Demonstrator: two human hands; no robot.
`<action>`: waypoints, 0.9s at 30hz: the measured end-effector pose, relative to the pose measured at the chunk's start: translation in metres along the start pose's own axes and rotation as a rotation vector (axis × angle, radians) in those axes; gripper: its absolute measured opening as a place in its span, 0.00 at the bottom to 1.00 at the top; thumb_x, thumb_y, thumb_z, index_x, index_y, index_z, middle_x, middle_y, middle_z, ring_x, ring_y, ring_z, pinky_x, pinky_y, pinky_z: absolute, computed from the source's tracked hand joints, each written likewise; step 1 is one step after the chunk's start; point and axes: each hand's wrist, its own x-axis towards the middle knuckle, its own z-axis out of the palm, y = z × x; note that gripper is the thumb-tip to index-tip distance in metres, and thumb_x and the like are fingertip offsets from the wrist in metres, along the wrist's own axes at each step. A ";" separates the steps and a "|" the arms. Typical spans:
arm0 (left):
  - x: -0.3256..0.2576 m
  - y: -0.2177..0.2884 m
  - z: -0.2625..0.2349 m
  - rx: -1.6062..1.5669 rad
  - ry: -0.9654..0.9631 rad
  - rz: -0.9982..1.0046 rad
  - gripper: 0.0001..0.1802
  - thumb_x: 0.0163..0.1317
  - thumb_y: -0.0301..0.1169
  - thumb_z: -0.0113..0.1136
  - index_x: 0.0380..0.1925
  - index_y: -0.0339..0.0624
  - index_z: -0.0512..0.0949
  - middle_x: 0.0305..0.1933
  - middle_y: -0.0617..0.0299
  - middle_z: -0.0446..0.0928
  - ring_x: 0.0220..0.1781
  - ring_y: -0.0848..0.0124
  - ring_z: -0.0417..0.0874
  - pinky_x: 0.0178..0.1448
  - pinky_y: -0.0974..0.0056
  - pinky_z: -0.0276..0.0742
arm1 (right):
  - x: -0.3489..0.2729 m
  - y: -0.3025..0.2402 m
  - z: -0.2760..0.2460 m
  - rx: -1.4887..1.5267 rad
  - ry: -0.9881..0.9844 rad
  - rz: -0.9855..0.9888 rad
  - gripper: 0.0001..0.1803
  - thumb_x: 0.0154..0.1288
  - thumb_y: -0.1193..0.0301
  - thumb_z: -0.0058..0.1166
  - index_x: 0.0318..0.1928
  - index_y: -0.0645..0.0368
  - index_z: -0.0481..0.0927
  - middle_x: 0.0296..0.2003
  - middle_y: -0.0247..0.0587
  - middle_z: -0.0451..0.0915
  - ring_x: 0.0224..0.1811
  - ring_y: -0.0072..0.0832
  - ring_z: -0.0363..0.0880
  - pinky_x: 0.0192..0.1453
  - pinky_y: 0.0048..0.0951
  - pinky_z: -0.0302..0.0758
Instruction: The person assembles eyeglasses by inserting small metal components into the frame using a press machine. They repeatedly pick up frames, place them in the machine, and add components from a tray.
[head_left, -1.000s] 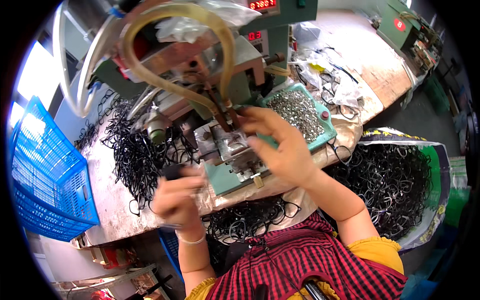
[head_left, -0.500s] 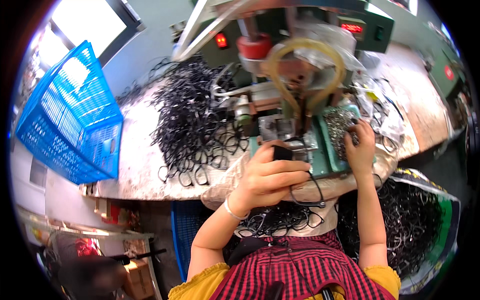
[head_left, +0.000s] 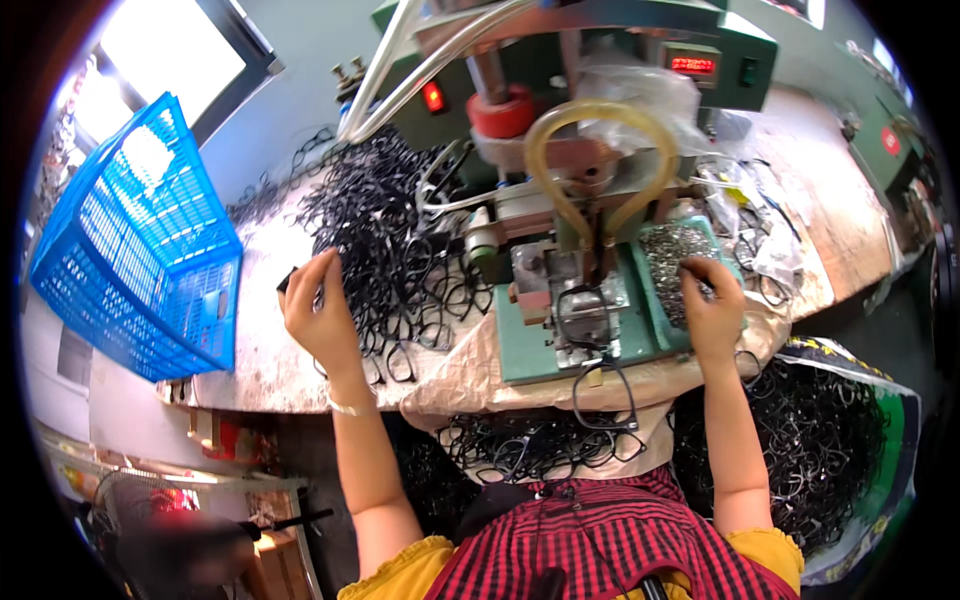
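My left hand is raised at the left edge of the heap of black spectacle frames. Its fingers are pinched together, and a small dark piece shows beside the fingertips. My right hand is over the green tray of small metal parts. Thumb and forefinger curl together there; whatever lies between them is too small to make out. A black spectacle frame lies at the press's metal jig, one lens rim on the jig and the other hanging past the green base's front edge.
The press with a looped yellow tube stands at the table's back. A blue crate is at the left. More frames lie on cloth before my lap, and a sack at the right is full of dark frames.
My left hand has left the jig and moved far left with the dark piece, uncovering the spectacle frame. My right hand stays at the tray, its fingers now curled closer.
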 end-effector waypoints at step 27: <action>-0.057 -0.013 0.074 -0.342 -0.142 -0.324 0.16 0.74 0.32 0.55 0.26 0.40 0.65 0.26 0.71 0.59 0.28 0.79 0.57 0.30 0.69 0.56 | 0.003 -0.076 0.031 0.496 -0.141 0.016 0.16 0.56 0.80 0.64 0.47 0.64 0.81 0.38 0.39 0.84 0.43 0.28 0.84 0.50 0.28 0.77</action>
